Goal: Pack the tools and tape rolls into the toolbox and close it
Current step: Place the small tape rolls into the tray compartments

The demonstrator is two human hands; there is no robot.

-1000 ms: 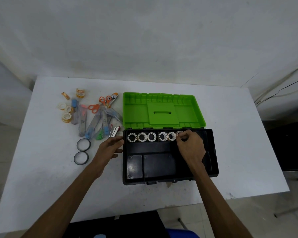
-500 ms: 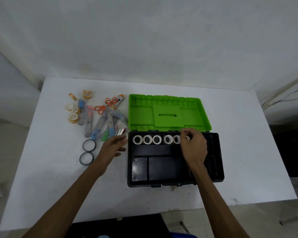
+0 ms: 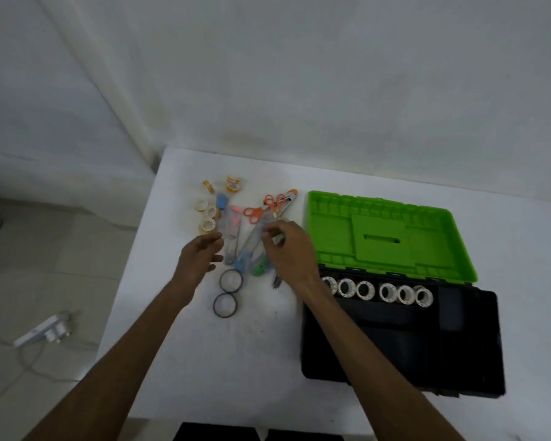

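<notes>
Six white tape rolls (image 3: 379, 290) noted along black toolbox (image 3: 427, 345) rear edge. Right hand (image 3: 288, 249) fingers curled over clear-handled tools (image 3: 252, 240), grip indeterminate; left hand (image 3: 199, 256) relaxed, empty.

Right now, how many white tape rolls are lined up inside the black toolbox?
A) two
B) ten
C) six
C: six white rolls stand in a row along the back edge of the toolbox, just below its open green lid.
</notes>
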